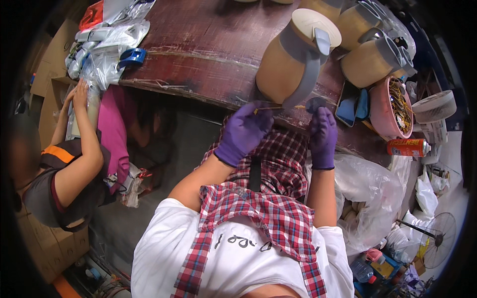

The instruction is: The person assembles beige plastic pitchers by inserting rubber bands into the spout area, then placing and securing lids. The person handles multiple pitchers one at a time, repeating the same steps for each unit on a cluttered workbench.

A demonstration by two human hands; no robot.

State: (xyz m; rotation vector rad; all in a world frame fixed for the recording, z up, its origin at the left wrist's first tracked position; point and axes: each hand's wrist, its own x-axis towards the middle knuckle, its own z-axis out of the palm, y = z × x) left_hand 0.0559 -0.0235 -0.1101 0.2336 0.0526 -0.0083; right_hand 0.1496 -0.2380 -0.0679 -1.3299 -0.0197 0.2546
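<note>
2 purple-gloved hands work at the counter [198, 44] edge: left hand [243, 131] fingers pinching a thin, light, bendable wire [276, 108] near its end, right hand [323, 136] fingers pinching a small dark disc [315, 104].

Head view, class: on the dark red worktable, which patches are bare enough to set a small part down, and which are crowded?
Bare: the broad middle of the worktable, between the plastic bags at its left end and the big tan spool. Crowded: the right end, packed with more spools, a pink bowl and a spray can. Left hand and right hand occupy the near edge.
</note>
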